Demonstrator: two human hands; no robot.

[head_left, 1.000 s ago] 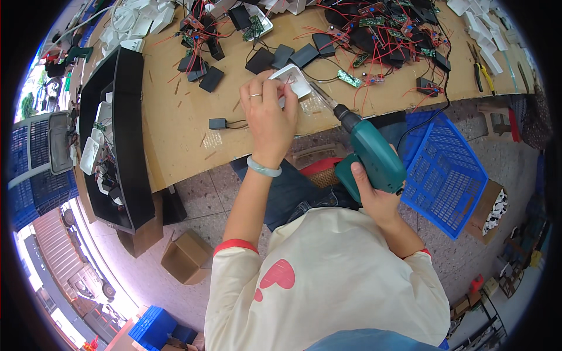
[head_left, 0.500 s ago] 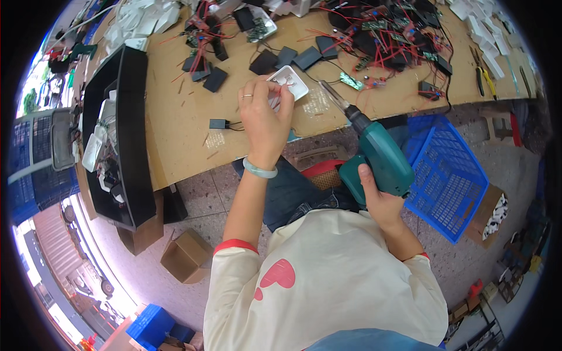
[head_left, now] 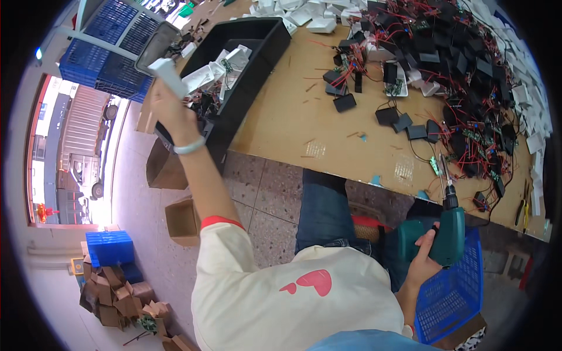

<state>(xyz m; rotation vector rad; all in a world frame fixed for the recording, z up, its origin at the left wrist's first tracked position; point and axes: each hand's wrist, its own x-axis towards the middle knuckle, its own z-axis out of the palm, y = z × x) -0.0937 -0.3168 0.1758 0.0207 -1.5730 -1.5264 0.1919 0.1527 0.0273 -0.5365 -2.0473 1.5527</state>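
Observation:
My left hand [head_left: 174, 115] is stretched out to the far left, its fingers closed on a white plastic case [head_left: 168, 76], slightly blurred. It is at the left side of a long black bin [head_left: 237, 126], which holds white cases [head_left: 199, 79] and small circuit boards. My right hand [head_left: 425, 264] grips a green cordless screwdriver [head_left: 449, 234] in front of the table's near edge. The tool's long bit points away from me, over the table [head_left: 281, 126].
A heap of black boxes, red wires and boards [head_left: 456, 64] covers the table's far right, with white cases [head_left: 530, 108] behind. Pliers [head_left: 524, 210] lie at the right edge. A blue crate [head_left: 451, 310] stands below. Cardboard boxes [head_left: 182, 222] sit on the floor.
My left hand has gone from the table's middle to the black bin, carrying the white case. The view has turned leftward. A small black box with a wire no longer lies near the table's front edge.

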